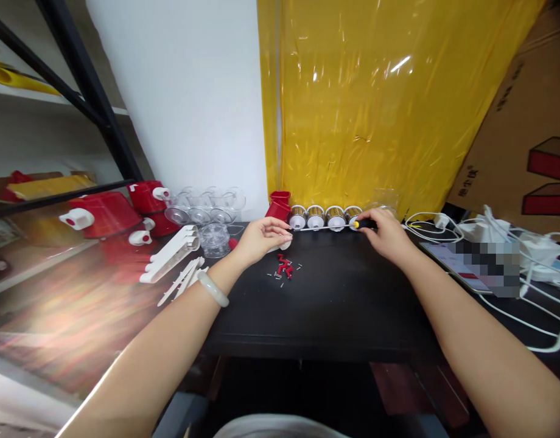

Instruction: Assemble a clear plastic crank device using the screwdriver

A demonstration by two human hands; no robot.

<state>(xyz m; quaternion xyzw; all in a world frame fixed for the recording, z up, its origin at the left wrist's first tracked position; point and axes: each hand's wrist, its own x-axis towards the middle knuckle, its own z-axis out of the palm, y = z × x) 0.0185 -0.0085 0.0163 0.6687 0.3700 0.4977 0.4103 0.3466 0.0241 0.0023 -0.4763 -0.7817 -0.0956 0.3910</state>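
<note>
My right hand (386,233) grips the black-and-yellow handle of a screwdriver (335,227), whose thin shaft runs left across the black table (325,316). My left hand (260,238) is curled round a small white part (285,244) at the shaft's tip. A pale bangle (212,288) sits on my left wrist. Just below the hands lie several small red pieces (284,266) and tiny metal screws (274,277). Behind the shaft stand several round metal-and-white drums (325,216) in a row.
A red cup (279,205) stands by the drums. At the left are red housings (107,213), clear bowls (202,207), a clear round container (215,239) and white plastic strips (173,255). White cables and adapters (503,234) lie at the right. Yellow film (380,97) hangs behind.
</note>
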